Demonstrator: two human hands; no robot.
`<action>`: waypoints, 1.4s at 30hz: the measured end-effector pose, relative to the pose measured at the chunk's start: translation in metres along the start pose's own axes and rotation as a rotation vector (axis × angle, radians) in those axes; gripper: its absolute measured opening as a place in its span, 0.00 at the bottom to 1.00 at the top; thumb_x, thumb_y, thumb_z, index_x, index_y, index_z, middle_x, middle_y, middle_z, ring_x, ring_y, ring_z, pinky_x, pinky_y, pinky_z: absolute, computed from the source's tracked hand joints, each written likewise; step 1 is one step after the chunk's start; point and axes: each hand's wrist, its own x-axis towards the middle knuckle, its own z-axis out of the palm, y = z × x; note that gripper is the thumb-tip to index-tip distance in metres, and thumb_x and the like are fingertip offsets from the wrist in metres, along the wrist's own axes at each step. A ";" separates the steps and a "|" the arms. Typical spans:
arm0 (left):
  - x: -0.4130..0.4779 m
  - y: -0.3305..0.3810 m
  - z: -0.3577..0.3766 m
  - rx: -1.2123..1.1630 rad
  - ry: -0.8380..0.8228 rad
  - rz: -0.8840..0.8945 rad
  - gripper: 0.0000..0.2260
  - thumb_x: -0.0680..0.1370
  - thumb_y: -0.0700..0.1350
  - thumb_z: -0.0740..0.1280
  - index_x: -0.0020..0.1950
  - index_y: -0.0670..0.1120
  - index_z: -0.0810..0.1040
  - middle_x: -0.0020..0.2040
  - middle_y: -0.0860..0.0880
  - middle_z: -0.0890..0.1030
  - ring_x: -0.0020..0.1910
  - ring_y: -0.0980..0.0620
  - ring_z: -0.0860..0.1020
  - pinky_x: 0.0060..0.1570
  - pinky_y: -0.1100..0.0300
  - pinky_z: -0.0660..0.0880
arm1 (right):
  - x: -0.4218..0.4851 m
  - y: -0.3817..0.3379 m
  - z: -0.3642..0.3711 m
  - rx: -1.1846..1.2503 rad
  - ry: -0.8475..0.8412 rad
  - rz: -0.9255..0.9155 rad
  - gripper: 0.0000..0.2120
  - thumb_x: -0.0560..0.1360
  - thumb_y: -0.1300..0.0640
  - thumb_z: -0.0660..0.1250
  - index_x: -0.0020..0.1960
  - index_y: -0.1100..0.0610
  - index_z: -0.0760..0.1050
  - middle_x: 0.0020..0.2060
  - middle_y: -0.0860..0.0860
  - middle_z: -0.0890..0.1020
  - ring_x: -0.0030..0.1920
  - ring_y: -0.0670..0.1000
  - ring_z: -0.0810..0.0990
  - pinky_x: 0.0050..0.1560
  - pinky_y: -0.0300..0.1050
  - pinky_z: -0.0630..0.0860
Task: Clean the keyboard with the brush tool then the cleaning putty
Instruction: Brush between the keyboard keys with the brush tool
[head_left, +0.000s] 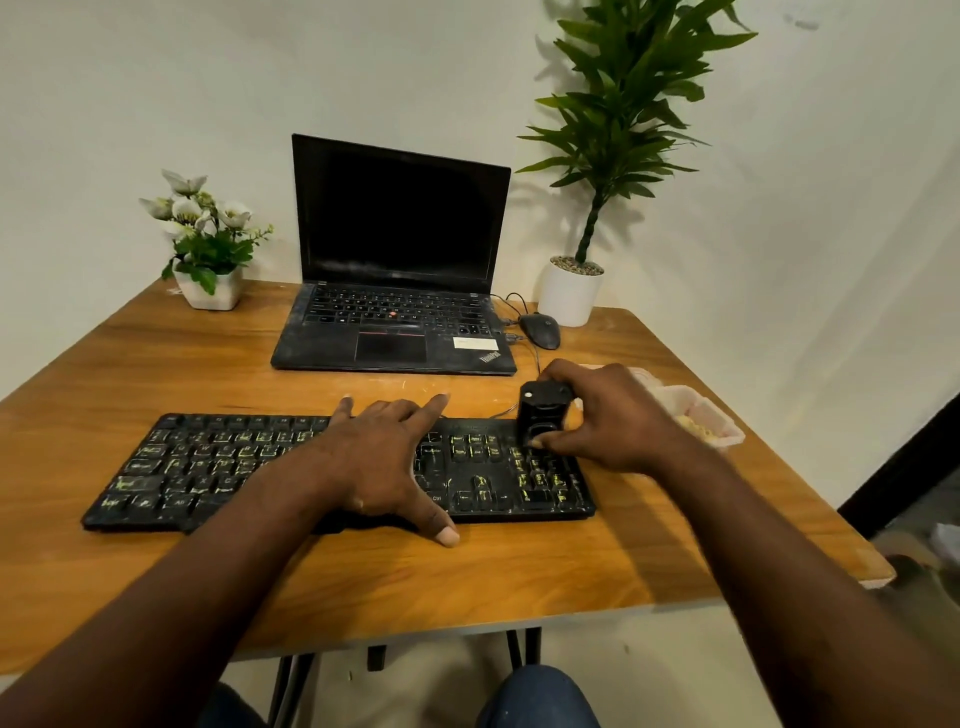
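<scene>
**Brush tool on number pad, left hand flat on keyboard**

Keyboard (197, 467): one, black, full-size, lying along the near part of the wooden table (156, 364), left end a bit nearer the camera. Keys look dusty, with yellow-green smears across many caps, heaviest on the left block and the number pad. A thin cable leaves its back edge.

Brush tool (540, 415): one, a black blocky body with a small white dot at the top corner. It stands upright on the upper left part of the number pad. Bristles are hidden under the body and fingers, so I cannot tell their shape.

Left hand (384, 457): flat, palm down on the middle of the keyboard, fingers straight and spread. The fingertips reach past the back edge and the thumb hangs over the near edge onto the table.

Right hand (608, 415): wrapped round the brush tool, fingers curled behind it, thumb pressed on its near face.

Clear tub (701, 415): one, just behind the right hand near the table's right edge, with a pale yellow mass inside. It is partly hidden, so I cannot tell more.

Other counts:
- One open laptop (400, 249), screen dark, behind the keyboard.
- One black mouse (540, 331), right of the laptop.
- Two potted plants: a white flower pot (208, 244) at the back left and a tall leafy plant (623, 104) at the back right.
</scene>
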 end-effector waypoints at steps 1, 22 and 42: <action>0.000 0.001 0.000 0.004 0.001 0.001 0.68 0.57 0.83 0.67 0.81 0.59 0.29 0.85 0.49 0.50 0.83 0.44 0.50 0.77 0.31 0.40 | 0.001 -0.004 0.007 0.049 0.017 -0.009 0.25 0.68 0.50 0.82 0.60 0.45 0.75 0.52 0.42 0.83 0.54 0.44 0.80 0.50 0.37 0.74; -0.054 -0.070 0.011 0.076 0.154 -0.015 0.58 0.60 0.88 0.54 0.75 0.66 0.22 0.83 0.50 0.55 0.82 0.48 0.54 0.79 0.41 0.33 | 0.014 -0.034 0.035 0.210 0.134 0.000 0.27 0.67 0.51 0.83 0.60 0.44 0.75 0.50 0.41 0.85 0.52 0.41 0.83 0.51 0.38 0.81; -0.054 -0.040 0.016 0.074 0.208 -0.107 0.59 0.59 0.88 0.52 0.75 0.65 0.22 0.82 0.46 0.60 0.81 0.45 0.58 0.77 0.32 0.36 | 0.019 -0.086 0.058 0.233 0.239 0.178 0.33 0.69 0.49 0.82 0.70 0.49 0.73 0.59 0.49 0.84 0.56 0.51 0.84 0.51 0.44 0.84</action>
